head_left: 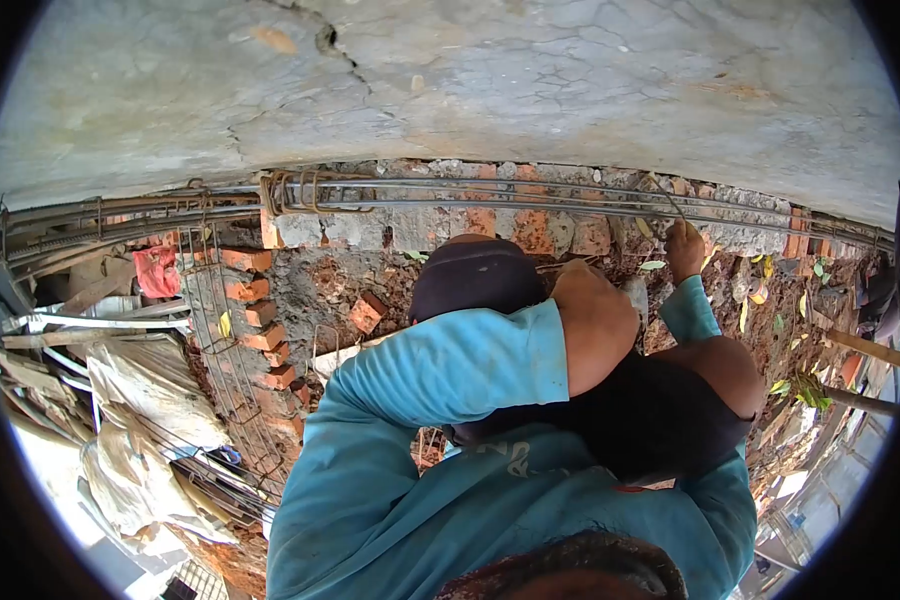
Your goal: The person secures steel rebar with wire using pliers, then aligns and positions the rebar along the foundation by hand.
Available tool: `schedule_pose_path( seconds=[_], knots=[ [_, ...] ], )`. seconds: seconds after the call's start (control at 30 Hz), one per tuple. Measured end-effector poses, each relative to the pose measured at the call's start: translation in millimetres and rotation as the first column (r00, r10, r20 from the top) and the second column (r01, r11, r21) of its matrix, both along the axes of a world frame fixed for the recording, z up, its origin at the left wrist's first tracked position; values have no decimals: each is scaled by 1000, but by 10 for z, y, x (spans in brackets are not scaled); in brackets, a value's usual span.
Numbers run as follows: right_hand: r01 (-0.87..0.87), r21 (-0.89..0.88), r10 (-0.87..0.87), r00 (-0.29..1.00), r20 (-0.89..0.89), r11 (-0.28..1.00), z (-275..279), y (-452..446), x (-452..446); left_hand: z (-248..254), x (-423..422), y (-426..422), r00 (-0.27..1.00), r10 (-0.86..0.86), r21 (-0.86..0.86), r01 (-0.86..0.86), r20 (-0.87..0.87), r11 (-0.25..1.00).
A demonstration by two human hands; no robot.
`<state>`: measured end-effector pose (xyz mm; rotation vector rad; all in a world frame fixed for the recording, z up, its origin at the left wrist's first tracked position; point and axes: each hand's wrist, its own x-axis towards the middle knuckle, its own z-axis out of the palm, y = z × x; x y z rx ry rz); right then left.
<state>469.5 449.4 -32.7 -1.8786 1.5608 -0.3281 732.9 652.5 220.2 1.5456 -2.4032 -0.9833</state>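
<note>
My right hand [684,250] is closed on a thin wire [673,203] beside the long steel bars [530,200]. These bars run across the view in front of a strip of brick and mortar [535,232]. My left arm, in a blue sleeve [460,365], crosses over my lap, and its bare part [598,325] is bent between my knees. The fingers of my left hand cannot be made out. Several rusty bent ties [295,192] sit around the bars on the left.
A grey cracked wall [570,85] rises ahead. On the left are stepped bricks [262,313], a steel cage [220,350], a red bag [156,271] and pale sheeting [145,390]. A loose brick [368,312] lies on the soil. Wooden poles [860,402] are at the right.
</note>
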Motion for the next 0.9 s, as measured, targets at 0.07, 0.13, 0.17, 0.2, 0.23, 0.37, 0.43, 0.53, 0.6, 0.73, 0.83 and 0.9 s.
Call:
schedule_pose_path(
  seconds=[0.07, 0.13, 0.17, 0.2, 0.23, 0.37, 0.43, 0.53, 0.6, 0.73, 0.83, 0.9],
  knots=[
    [-19, -111, 1, 988, -155, 994, 32, -189, -239, -7, -12, -10, 988, 131, -140, -119, 77, 983],
    [-62, -151, 8, 942, -337, 987, 75, -300, -233, -14, -47, -37, 989, 106, -120, -94, 101, 988],
    [-102, -188, 43, 955, -294, 977, 132, -336, -192, 26, -66, -47, 991, 106, -101, -97, 79, 990],
    [-19, -140, -32, 937, -349, 990, 73, -400, -158, 69, -73, -58, 989, 127, -72, -121, 74, 990],
    [-17, -113, -23, 940, -341, 993, 3, -446, -161, 69, -91, -77, 996, 72, -100, -65, 58, 993],
    [106, -78, -125, 947, -296, 991, 208, -337, -43, 72, -126, -65, 988, 81, -84, -71, 129, 994],
    [124, -138, -149, 971, -187, 983, 177, -247, -54, 101, -146, -73, 986, 81, -115, -64, 148, 991],
    [-37, -62, 34, 998, -47, 997, 546, -1, 10, 168, -169, -166, 992, 28, -75, -19, 122, 997],
    [-42, -43, 40, 998, -53, 998, 523, -37, -39, 175, -194, -185, 988, 41, -41, -35, 146, 999],
    [-73, 19, 73, 997, 3, 997, 573, -53, -118, 142, -218, -276, 983, 14, -54, -5, 181, 999],
    [-41, 112, 40, 999, 7, 993, 559, 0, -149, 67, -202, -326, 987, 21, -87, -7, 158, 996],
    [-74, 200, 82, 996, -27, 977, 463, 13, -174, 16, -189, -369, 980, 45, -65, -33, 193, 997]
  ],
)
